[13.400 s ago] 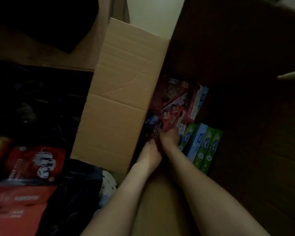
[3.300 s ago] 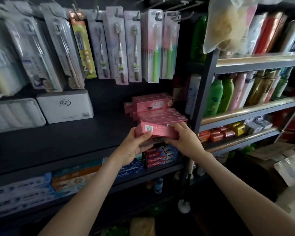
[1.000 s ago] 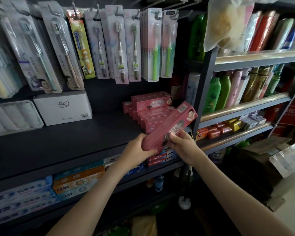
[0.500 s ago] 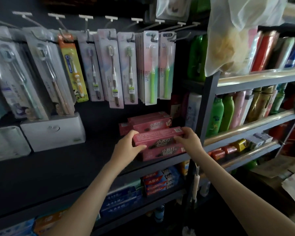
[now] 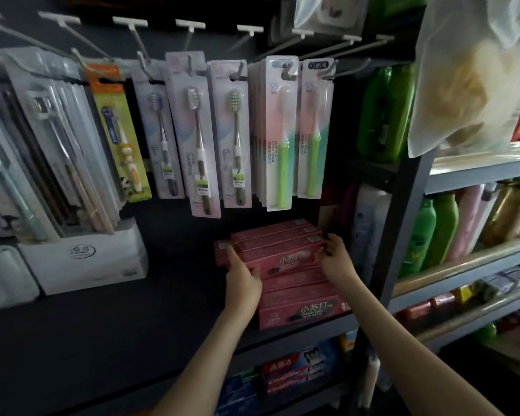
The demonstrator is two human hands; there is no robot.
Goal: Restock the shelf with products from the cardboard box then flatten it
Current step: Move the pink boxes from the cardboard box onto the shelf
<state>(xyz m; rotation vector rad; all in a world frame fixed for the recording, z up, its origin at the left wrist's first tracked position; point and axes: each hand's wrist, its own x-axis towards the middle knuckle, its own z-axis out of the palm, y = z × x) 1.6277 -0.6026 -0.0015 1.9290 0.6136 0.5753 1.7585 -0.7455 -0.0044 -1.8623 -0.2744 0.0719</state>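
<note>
A stack of pink toothpaste boxes (image 5: 294, 307) sits on the dark shelf (image 5: 132, 334), right of centre. My left hand (image 5: 242, 273) grips the left end of the upper pink box (image 5: 285, 261). My right hand (image 5: 336, 256) pinches that box's right end. The box lies level on top of the rear rows of the stack. The cardboard box is out of view.
Packaged toothbrushes (image 5: 278, 130) hang on hooks above the stack. A white box (image 5: 84, 259) stands on the shelf at left. Bottles (image 5: 424, 235) fill the metal rack to the right, behind a grey upright post (image 5: 400, 223). More toothpaste (image 5: 294, 370) lies on the shelf below.
Both hands have pushed the pink box up and back onto the stack, from tilted in front of it to lying level on top. The view has moved closer and higher.
</note>
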